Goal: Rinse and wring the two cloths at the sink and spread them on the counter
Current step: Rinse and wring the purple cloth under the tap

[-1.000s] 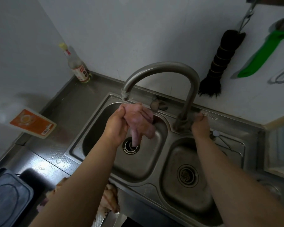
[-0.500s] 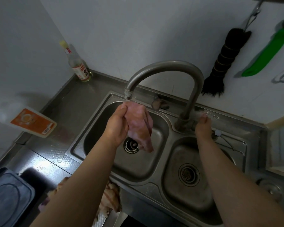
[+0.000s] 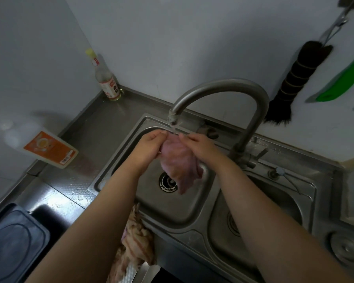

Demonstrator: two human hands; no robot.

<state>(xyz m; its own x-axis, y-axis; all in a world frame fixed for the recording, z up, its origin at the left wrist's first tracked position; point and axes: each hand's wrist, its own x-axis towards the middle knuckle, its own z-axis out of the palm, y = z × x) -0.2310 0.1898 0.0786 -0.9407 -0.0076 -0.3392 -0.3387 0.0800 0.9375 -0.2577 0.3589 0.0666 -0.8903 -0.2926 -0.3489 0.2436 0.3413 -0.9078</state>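
Head view: left basin (image 3: 151, 209) under running faucet (image 3: 223, 86); left hand (image 3: 149, 146) and right hand (image 3: 200, 146) both pinching one pink cloth (image 3: 178, 166); second cloth (image 3: 137, 242) draped on sink front edge; two basins.

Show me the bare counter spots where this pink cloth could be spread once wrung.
Bare steel counter runs between the glass bottle with yellow cap in the corner, the orange-labelled white bottle and the left sink basin. The wet front patch is narrower, hemmed by the dark tray. The front ledge holds a bunched striped cloth.
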